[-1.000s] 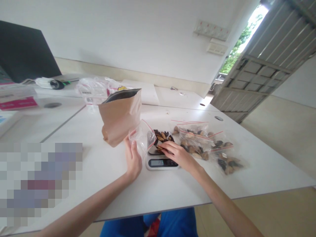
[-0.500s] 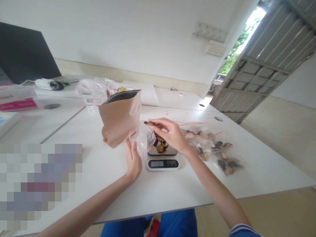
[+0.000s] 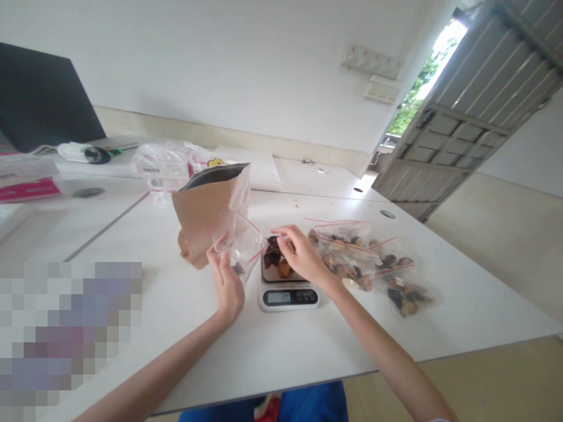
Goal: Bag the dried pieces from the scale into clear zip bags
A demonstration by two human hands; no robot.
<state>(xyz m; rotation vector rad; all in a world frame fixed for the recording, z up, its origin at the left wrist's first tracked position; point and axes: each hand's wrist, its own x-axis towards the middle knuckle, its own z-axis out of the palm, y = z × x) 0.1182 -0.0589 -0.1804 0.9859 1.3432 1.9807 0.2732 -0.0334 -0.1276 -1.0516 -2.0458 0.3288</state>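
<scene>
My left hand (image 3: pixel 226 287) grips a clear zip bag (image 3: pixel 246 240) with a red seal line. The bag's mouth is spread, and a dark piece shows low inside it. My right hand (image 3: pixel 301 249) hovers at the pile on the scale, its fingers apart and nothing visible between them. Dark brown dried slices (image 3: pixel 273 255) lie on the plate of a white digital scale (image 3: pixel 264 305); my right hand hides part of the pile. The scale's display is lit, but its digits are too blurred to read. Behind the bag stands an open brown paper pouch (image 3: pixel 206 211).
Several filled zip bags (image 3: pixel 347 266) of dried slices lie right of the scale. At the back left are a plastic-wrapped package (image 3: pixel 162 164), a white device (image 3: pixel 79 152) and a dark monitor (image 3: pixel 44 99). The table's front edge runs close to my lap.
My right hand has gone from the bag's mouth down to the pile, and the slice it held is out of its fingers. The left hand and bag have shifted slightly left, and a dark piece shows inside.
</scene>
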